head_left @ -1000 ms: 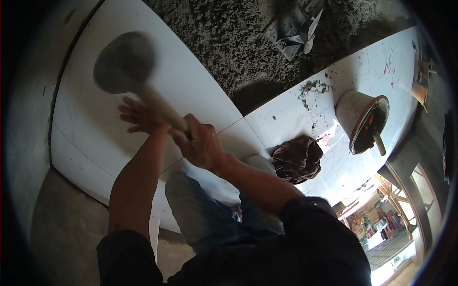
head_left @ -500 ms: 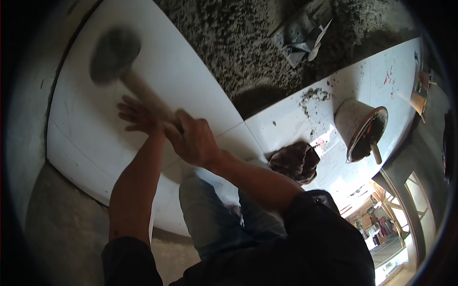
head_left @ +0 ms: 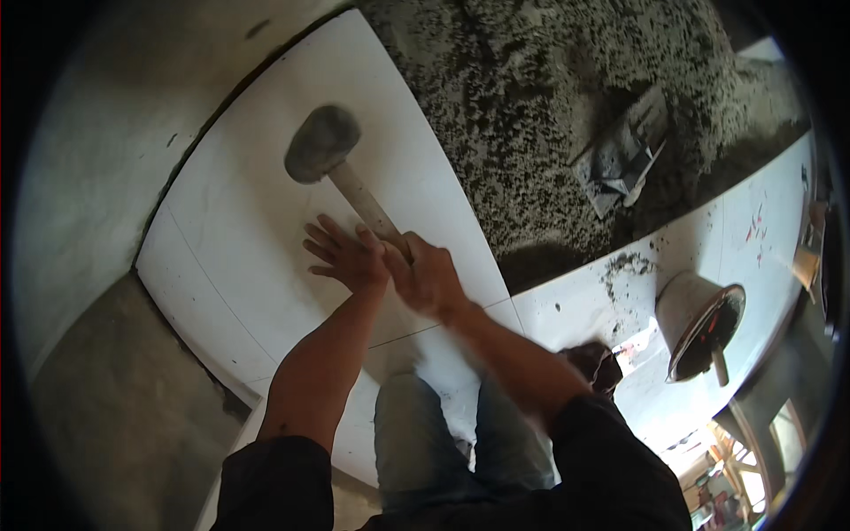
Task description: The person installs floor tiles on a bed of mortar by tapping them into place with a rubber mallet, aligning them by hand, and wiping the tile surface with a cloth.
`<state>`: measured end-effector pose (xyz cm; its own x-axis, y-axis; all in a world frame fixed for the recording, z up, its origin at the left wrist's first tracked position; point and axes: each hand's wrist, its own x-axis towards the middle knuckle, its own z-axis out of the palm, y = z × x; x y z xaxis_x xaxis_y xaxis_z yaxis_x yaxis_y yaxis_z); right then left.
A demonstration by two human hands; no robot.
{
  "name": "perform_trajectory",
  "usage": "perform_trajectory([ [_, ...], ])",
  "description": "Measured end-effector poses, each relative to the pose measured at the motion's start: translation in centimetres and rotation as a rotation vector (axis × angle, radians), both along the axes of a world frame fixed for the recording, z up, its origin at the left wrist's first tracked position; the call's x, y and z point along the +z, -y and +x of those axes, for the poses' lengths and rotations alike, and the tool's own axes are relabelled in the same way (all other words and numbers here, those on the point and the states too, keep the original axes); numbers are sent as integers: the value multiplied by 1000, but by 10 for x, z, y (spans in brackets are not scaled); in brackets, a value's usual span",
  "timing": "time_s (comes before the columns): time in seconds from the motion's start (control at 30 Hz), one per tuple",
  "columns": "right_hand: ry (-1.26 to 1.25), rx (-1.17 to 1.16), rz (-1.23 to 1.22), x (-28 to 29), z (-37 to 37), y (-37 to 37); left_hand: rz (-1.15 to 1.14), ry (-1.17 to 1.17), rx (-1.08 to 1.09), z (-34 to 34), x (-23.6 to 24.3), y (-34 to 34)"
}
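My right hand (head_left: pixel 428 276) is wrapped round the wooden handle of a rubber mallet (head_left: pixel 324 143). The mallet's dark, rounded head is slightly blurred and lies over a large white floor tile (head_left: pixel 266 257); whether it touches the tile I cannot tell. Just below the handle, my left hand (head_left: pixel 348 254) is spread with its fingers apart, palm down on or close above the same tile. Its wrist is right beside my right fist. Beyond the tile's right edge spreads rough grey mortar (head_left: pixel 531 106), with a metal trowel (head_left: pixel 624 159) lying on it.
On the tiles to the right a bucket (head_left: pixel 699 323) leans over, a wooden handle sticking out of it. A dark crumpled cloth (head_left: pixel 595 365) lies beside my right arm. Mortar crumbs (head_left: pixel 630 265) dot the tiles. A bare wall (head_left: pixel 115 159) borders the left side.
The view has shifted, so the scene sits farther right and lower. The mallet head, strongly blurred before, is clearer and looks nearer the tile. My left hand stays spread beside the handle.
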<state>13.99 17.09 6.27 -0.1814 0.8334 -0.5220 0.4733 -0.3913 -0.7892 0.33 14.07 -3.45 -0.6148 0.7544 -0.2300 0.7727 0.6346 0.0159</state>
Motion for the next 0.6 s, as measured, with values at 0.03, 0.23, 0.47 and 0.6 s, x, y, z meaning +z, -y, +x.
perform_trajectory([
  [0.03,-79,-112,27,10,-4,-1,-12,-1,-9,-2,-1,0],
  [0.23,-15,-23,-115,10,1,-21,-62,13,31,2,8,-8],
  [0.47,-2,-64,-40,-31,-10,-4,27,39,0,7,4,-9],
  [0.6,-127,-166,-6,16,-22,-22,-84,-56,6,3,-2,-4],
])
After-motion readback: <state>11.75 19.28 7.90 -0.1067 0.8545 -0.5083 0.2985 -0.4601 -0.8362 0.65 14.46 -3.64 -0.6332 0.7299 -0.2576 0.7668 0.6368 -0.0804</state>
